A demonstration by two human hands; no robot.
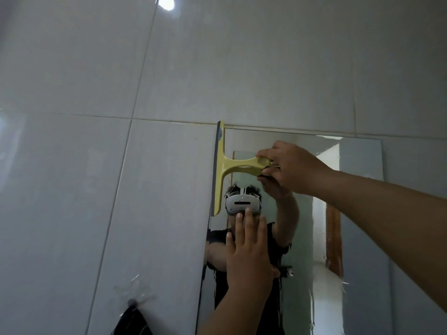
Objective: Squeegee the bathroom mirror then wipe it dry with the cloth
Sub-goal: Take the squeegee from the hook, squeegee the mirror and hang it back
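My left hand [249, 250] lies flat on the mirror [358, 213], fingers straight and holding nothing. Higher up, my right hand [290, 168] grips the handle of the yellow squeegee [221, 170], whose blade stands upright along the glass's upper left edge. A dark cloth [133, 320] hangs from a hook [132, 302] on the grey tiled wall [96, 165], left of the mirror.

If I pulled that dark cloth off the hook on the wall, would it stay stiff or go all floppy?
Probably floppy: the dark cloth droops in folds from the hook. It likely feels light, since that one small hook carries it. It should not slip off or roll away by itself, though only its top part shows here.
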